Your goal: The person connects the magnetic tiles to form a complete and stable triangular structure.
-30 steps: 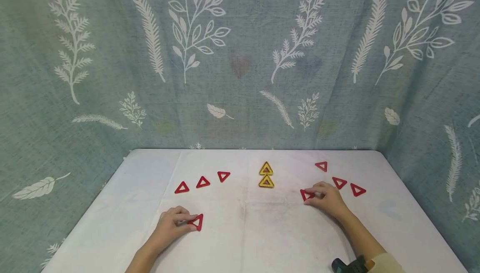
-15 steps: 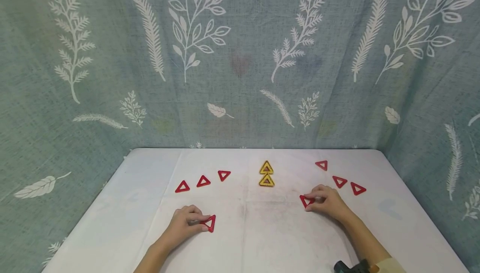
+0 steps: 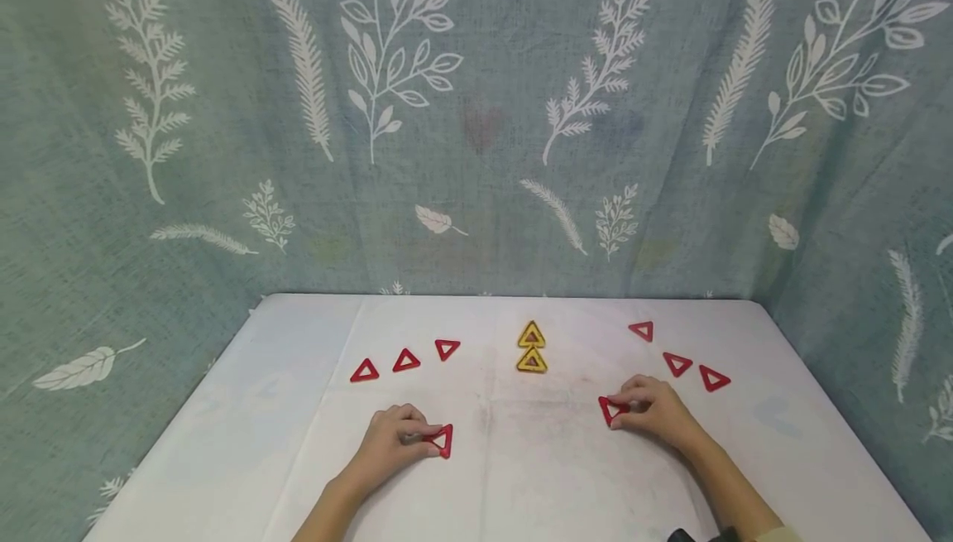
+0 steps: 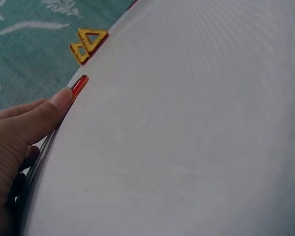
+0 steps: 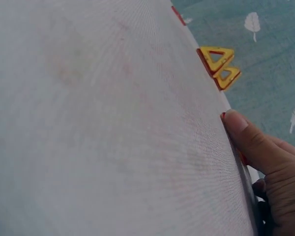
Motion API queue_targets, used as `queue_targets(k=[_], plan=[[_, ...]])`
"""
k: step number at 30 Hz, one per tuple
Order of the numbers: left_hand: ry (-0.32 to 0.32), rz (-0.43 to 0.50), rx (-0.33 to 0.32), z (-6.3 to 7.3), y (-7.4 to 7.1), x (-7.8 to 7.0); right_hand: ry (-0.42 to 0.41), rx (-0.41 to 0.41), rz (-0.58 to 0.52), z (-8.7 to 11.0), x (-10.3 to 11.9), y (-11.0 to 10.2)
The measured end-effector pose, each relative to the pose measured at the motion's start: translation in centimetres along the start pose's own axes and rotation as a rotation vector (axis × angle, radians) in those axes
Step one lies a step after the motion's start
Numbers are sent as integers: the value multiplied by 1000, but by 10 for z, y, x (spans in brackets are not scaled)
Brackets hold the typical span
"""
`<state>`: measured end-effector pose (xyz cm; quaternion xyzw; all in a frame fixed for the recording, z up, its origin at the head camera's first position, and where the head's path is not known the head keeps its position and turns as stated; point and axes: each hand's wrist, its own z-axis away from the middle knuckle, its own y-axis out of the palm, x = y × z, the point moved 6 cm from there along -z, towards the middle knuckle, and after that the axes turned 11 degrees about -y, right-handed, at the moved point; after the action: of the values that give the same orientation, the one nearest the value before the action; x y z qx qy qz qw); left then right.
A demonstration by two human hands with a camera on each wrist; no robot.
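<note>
On the left side of the white table, my left hand (image 3: 395, 440) pinches a red triangular frame (image 3: 449, 441) between thumb and fingers, its flat side facing right. My right hand (image 3: 658, 415) pinches another red triangular frame (image 3: 604, 411) to the right of the middle. Both frames are held close over the tabletop. In the left wrist view, the thumb lies along a red frame (image 4: 79, 86) seen nearly edge-on. The right wrist view has only slivers of the red frame (image 5: 223, 117) by the thumb. Behind and between the hands, two yellow triangular frames (image 3: 532, 369) make a column, one behind the other.
Three red triangles (image 3: 365, 378) lie in a slanting row at the back left of the table (image 3: 298, 335). Three more red triangles (image 3: 651, 332) lie at the back right, beyond the right hand. A green leaf-patterned cloth (image 3: 476, 194) hangs around the table's back and sides.
My left hand has slid right with its red triangle, toward the middle. The right hand has come a little nearer the body with its triangle. The pieces lying on the table keep their arrangement.
</note>
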<state>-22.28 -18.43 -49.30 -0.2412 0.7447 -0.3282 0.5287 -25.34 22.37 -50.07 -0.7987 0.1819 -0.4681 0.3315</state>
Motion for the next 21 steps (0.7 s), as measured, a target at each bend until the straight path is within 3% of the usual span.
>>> queue_targets(k=[5, 14, 21], plan=[[-1, 0, -27, -2, 7, -7, -32, 28, -30, 1, 1, 1], [-71, 4, -35, -3, 18, -13, -31, 84, -101, 7, 5, 2], [-19, 9, -44, -5, 25, -22, -1, 71, -99, 11, 9, 6]])
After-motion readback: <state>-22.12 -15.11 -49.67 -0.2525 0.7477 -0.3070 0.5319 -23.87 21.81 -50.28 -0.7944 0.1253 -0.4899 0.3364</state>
